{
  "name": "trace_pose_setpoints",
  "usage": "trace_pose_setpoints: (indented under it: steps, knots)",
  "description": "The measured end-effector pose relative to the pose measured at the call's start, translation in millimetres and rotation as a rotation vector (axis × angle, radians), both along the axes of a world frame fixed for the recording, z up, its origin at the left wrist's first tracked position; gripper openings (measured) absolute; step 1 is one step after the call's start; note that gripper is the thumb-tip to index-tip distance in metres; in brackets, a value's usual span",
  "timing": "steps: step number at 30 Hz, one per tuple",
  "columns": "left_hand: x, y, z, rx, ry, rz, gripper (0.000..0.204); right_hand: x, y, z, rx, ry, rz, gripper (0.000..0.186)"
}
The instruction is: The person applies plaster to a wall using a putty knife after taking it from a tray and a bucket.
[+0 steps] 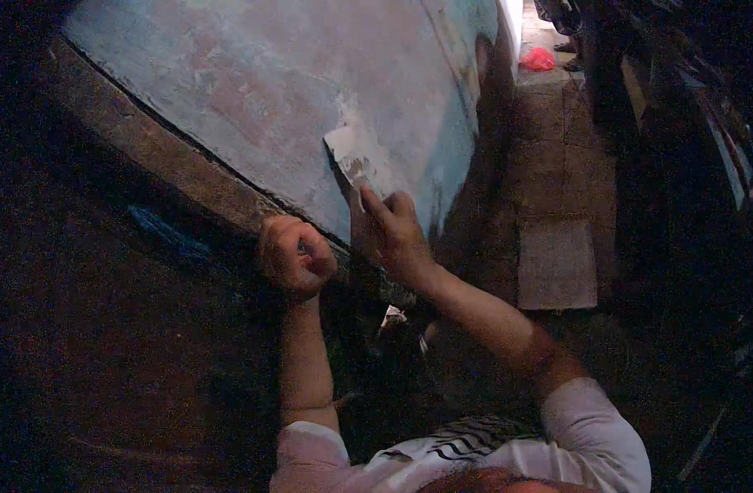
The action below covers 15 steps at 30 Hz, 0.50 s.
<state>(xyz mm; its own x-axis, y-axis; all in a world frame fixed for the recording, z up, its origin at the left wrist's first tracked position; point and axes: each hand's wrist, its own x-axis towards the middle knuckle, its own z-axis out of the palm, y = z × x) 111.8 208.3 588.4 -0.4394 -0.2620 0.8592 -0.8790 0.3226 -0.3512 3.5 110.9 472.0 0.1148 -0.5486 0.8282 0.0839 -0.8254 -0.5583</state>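
Note:
My right hand (399,240) grips a putty knife (340,168), index finger stretched along it. The blade lies against a wide, worn panel (261,90) in patchy pale blue and pinkish grey. White putty (353,149) coats the blade and is smeared on the panel around it. My left hand (297,255) is curled closed at the panel's lower edge, close to a brown rim strip (167,160). Whatever its fingers may hold is hidden.
To the right runs a dim tiled floor (561,164) with a flat pale mat or board (557,263) on it. A bright pink-red thing (537,59) lies at the far end. Dark clutter (705,107) lines the right side. Blue strands (167,230) show at the left.

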Motion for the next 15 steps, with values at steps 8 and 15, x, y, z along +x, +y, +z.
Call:
trace_pose_setpoints:
  steps: [8, 15]
  knots:
    - [16, 0, -6, 0.056, 0.008, -0.022, 0.003, -4, -38, 16, 0.063, -0.074, -0.092, 0.050]
    - [13, -3, -5, -0.017, 0.034, -0.032, 0.003, -4, -18, 6, -0.020, 0.028, -0.052, 0.048]
